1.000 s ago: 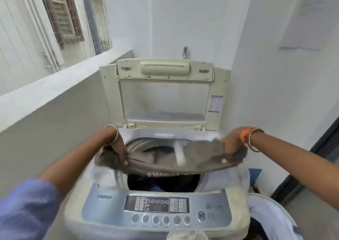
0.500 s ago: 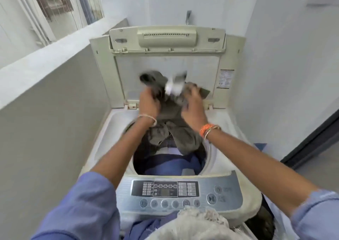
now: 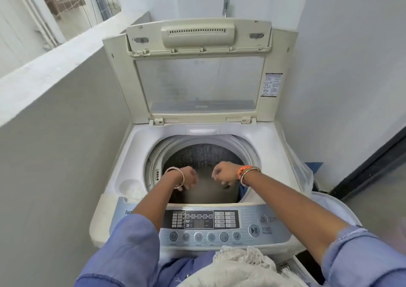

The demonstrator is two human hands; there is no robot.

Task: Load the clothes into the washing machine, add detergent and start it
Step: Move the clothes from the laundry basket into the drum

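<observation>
Both hands, left (image 3: 189, 178) and right (image 3: 224, 173), loosely curled over the washing machine (image 3: 140, 146) drum

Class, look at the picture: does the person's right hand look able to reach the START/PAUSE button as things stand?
Probably yes. The right hand hovers over the drum, seemingly holding nothing, and the START/PAUSE button lies uncovered on the panel just beneath that forearm; nothing blocks it.

Top-loading washing machine (image 3: 283, 155), lid raised; blurred grey garment (image 3: 208, 188) inside drum (blue cloth beside it)
</observation>
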